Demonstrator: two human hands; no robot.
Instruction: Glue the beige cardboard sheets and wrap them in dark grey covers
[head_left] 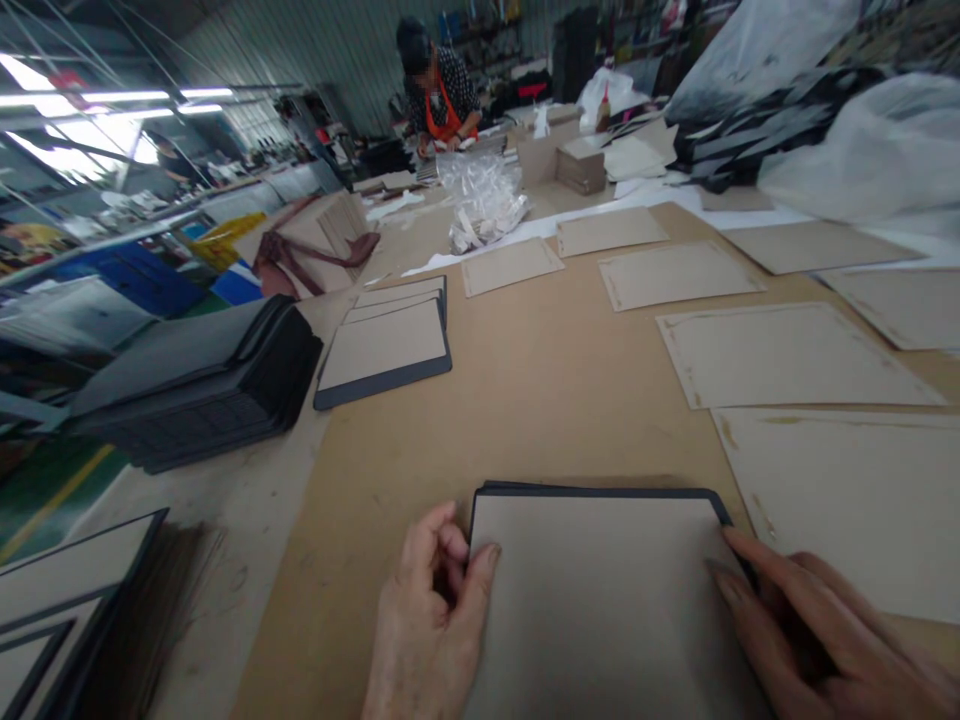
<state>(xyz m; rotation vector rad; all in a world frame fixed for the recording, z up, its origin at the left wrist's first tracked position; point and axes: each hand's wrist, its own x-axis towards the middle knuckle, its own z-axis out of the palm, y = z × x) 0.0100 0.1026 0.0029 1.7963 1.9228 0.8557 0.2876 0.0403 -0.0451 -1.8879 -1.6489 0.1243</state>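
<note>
A grey board with a dark wrapped edge [600, 590] lies flat in front of me on the brown table sheet [525, 400]. My left hand [431, 620] is curled at the board's left edge, thumb pressed onto its surface and fingers tucked against the side. At the right edge my right hand [810, 630] lies with fingers stretched out flat, fingertips on the board's corner.
Several loose grey card sheets [787, 355] lie to the right and behind. A small pile of finished boards [386, 350] and a tall black stack [195, 385] sit at left. More boards [60, 600] lie at bottom left. Another person [439, 90] works at the far end.
</note>
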